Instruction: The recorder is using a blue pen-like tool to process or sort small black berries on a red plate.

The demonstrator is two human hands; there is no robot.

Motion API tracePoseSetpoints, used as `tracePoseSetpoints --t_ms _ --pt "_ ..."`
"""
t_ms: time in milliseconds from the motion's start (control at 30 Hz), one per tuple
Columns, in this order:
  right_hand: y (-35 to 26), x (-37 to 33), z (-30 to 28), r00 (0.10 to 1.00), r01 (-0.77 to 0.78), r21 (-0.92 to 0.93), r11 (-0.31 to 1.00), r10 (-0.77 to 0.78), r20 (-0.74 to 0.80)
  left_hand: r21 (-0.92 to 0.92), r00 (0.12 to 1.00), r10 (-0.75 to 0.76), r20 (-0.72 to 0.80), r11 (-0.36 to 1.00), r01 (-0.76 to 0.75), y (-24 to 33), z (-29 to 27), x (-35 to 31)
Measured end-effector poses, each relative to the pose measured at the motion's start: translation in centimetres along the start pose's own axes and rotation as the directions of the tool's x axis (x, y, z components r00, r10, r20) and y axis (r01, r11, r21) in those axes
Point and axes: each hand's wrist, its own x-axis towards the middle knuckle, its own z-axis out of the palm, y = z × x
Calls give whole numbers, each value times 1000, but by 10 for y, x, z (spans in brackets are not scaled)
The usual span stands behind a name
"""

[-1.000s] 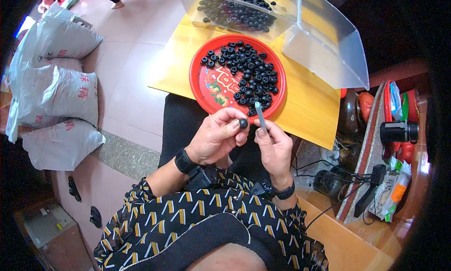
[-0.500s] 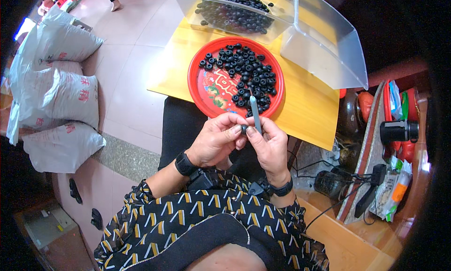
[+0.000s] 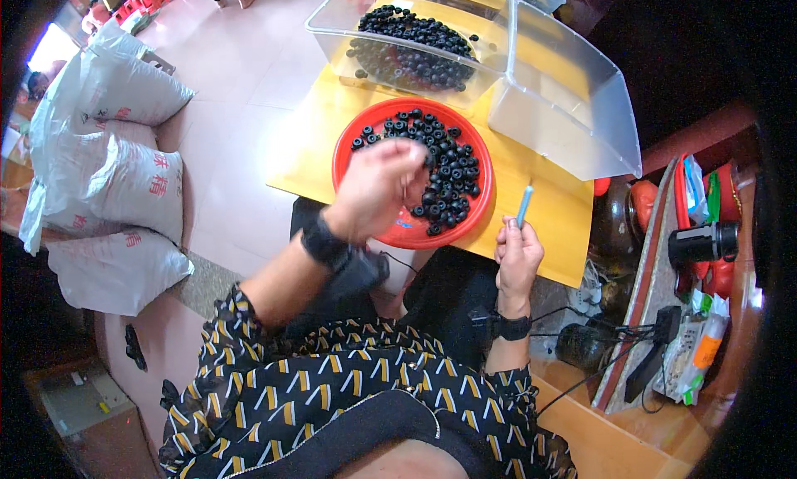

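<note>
My left hand (image 3: 378,188) is over the red round tray (image 3: 341,176), blurred by motion, its fingers curled inward. What lies between its fingertips, if anything, I cannot make out. Small black round pieces (image 3: 452,176), several with ring-shaped hollow ends, lie spread on the tray. Beyond the tray's right edge, my right hand (image 3: 519,251) is closed round a slim light-blue pen-like tool (image 3: 525,205), which points up and away from me.
A clear plastic bin (image 3: 332,43) on the yellow table (image 3: 548,205) holds many more black pieces. Beside it stands another clear bin (image 3: 573,105). White sacks (image 3: 133,180) are stacked on the floor at left. Cables (image 3: 573,313) and a black cylinder (image 3: 703,242) are at right.
My hands, together over a black piece before, have come apart. The left has moved up and left over the tray; the right has moved right with the tool. The whole view has shifted slightly.
</note>
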Motion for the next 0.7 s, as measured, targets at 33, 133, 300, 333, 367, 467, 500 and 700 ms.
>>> tracePoseSetpoints --t_ms 33,133,300,333,367,467,500,700 --pt "3 3 -4 997 -22 38 999 25 -69 -47 993 37 115 998 -32 9 -5 23" --pt "8 5 -2 999 -21 27 999 22 -36 -139 952 149 267 984 -115 51 -2 81" --pt "25 5 -1 988 136 -263 955 -149 -33 -142 994 110 -27 983 -113 85 19 115" --pt "24 5 -2 988 136 -260 956 -151 -38 -118 995 101 19 988 -98 83 15 114" --pt "21 4 -1 988 137 -248 959 -149 -31 -62 983 147 108 988 -141 76 7 109" --pt "21 4 -6 986 156 -253 955 -168 -26 216 967 144 209 958 -190 38 -7 85" --pt "23 4 -6 983 174 -266 948 -184 -11 407 986 160 55 898 -168 27 0 69" --pt "13 2 -1 980 185 -287 940 -200 -23 946 908 323 265 94 -310 -16 -17 75"
